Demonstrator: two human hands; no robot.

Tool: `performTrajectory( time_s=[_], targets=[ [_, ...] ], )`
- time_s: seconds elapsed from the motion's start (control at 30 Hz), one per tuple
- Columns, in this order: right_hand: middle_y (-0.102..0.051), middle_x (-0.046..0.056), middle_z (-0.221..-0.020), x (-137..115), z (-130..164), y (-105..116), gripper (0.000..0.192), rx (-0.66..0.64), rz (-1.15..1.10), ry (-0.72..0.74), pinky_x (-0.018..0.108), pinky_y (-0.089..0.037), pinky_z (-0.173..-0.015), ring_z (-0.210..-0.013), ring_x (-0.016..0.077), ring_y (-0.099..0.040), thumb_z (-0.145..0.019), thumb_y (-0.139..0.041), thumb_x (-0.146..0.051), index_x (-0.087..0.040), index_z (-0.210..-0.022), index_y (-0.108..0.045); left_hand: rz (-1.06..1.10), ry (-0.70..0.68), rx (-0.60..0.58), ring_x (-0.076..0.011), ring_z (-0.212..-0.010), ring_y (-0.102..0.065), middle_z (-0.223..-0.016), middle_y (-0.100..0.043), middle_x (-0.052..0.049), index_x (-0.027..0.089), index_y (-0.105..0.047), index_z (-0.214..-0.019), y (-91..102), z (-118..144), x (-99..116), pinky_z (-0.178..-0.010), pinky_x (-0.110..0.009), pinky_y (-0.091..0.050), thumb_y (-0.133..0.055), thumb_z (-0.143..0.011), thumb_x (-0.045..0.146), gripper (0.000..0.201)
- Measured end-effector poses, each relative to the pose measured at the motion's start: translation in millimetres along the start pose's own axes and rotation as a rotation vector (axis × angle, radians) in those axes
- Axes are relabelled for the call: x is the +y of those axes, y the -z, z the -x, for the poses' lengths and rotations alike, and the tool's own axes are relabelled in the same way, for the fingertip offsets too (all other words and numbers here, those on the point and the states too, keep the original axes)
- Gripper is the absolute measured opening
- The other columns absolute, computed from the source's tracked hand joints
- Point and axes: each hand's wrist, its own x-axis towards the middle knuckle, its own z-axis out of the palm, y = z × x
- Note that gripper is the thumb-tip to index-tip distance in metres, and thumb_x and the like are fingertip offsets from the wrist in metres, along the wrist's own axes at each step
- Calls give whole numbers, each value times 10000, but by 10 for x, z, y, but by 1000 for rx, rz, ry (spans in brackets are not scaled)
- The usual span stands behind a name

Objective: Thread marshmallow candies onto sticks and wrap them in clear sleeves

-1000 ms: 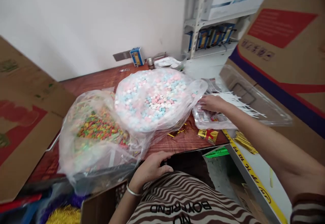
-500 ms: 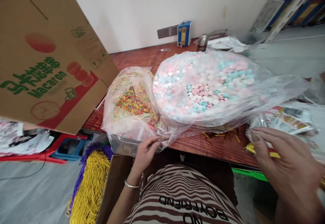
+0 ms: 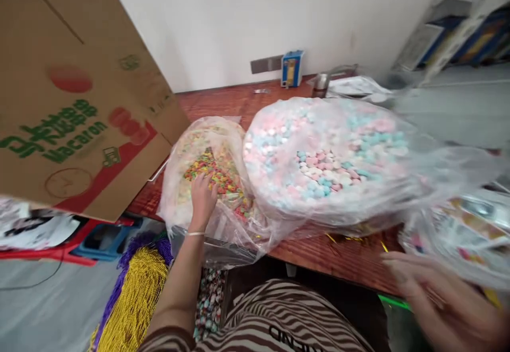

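My left hand (image 3: 204,197), with a bracelet at the wrist, reaches into a clear plastic bag (image 3: 179,192) of small red, yellow and green beads (image 3: 229,179). Its fingers are a little apart, and their tips touch the beads; nothing shows held in them. To the right lies a bigger clear bag (image 3: 274,203) full of pink, white and blue heart-like pieces (image 3: 324,168). My right hand (image 3: 442,301) is low at the right, by the table edge, below a plastic bag with printed packets (image 3: 474,229). Motion smears its fingers.
A large cardboard carton (image 3: 91,144) stands at the left. Yellow bead strings (image 3: 135,293) hang below it, and a box of small beads (image 3: 210,301) sits under the table edge. A blue device (image 3: 292,68) and a metal cup (image 3: 321,83) stand by the wall.
My left hand has left the near edge of the left bag and moved forward onto the beads. My right hand has let go of the small plastic bag and dropped lower.
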Motion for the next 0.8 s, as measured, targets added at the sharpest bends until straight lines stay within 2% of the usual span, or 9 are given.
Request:
performTrajectory(
  time_s=[0.1,0.23,0.37,0.43,0.5,0.57,0.63,0.7,0.8],
  targets=[
    [-795,15,-906,-291,-212,-533,256,-263,-221,199,433,-663,-636,-792,297,-775,-865,-614,-321,-492,-1028,-711,-172,101,29,-401,-1512,-288,-1598,-376,-243,86,-453,-1490,14,-478,-165,-1223,-577,-243,-580,-896,275,635],
    [-780,44,-929,-661,-405,-1054,187,-457,-317,370,331,-628,-703,-826,215,-752,-936,-556,-199,-306,-986,-701,-352,187,27,-496,-1551,-68,-1682,-195,-243,115,-249,-1602,100,-861,-427,-1185,-724,-137,-632,-879,328,846],
    [-762,64,-950,-853,-578,-1363,210,-617,-289,457,334,-589,-734,-836,207,-721,-980,-487,-186,-261,-978,-683,-445,366,58,-542,-1537,-2,-1710,-82,-222,180,-156,-1630,258,-768,-814,-1125,-790,-190,-689,-820,572,1046],
    [-749,75,-969,-983,-709,-1543,216,-689,-242,506,344,-576,-761,-864,216,-706,-995,-468,-194,-244,-992,-678,-357,510,-9,-534,-1525,-138,-1703,-104,-238,183,-106,-1636,324,-585,-1020,-1115,-743,-294,-720,-765,638,1158],
    [-731,85,-971,-1180,-844,-1793,205,-767,-167,566,357,-559,-779,-875,229,-688,-997,-471,-200,-220,-980,-674,-193,632,-86,-492,-1461,-352,-1653,-248,-280,157,-89,-1634,364,-390,-1194,-1096,-658,-392,-748,-736,631,1210],
    [-719,104,-1001,-1412,-938,-2109,169,-846,-70,624,381,-538,-833,-929,255,-673,-982,-505,-198,-194,-971,-673,-36,709,-66,-467,-1353,-508,-1525,-457,-304,124,-204,-1607,378,-240,-1318,-1069,-616,-431,-764,-739,560,1121],
    [-711,124,-1036,-1613,-950,-2448,143,-896,23,673,397,-512,-879,-1000,287,-654,-955,-545,-188,-174,-1007,-677,65,743,15,-462,-1269,-578,-1346,-621,-284,107,-460,-1475,375,-169,-1390,-1055,-613,-428,-741,-765,461,842],
    [-702,132,-1079,-1723,-871,-2751,177,-921,88,676,390,-497,-878,-1026,294,-641,-936,-566,-180,-173,-1077,-672,153,740,51,-426,-1181,-634,-1177,-711,-237,109,-655,-1226,363,-181,-1420,-1023,-573,-461,-693,-790,388,518],
    [-694,135,-1116,-1706,-661,-3038,223,-928,106,667,402,-485,-895,-1057,300,-625,-926,-563,-158,-179,-1124,-663,277,701,42,-308,-1012,-698,-997,-758,-138,136,-702,-1067,328,-317,-1399,-904,-443,-551,-597,-850,396,354]
  ],
)
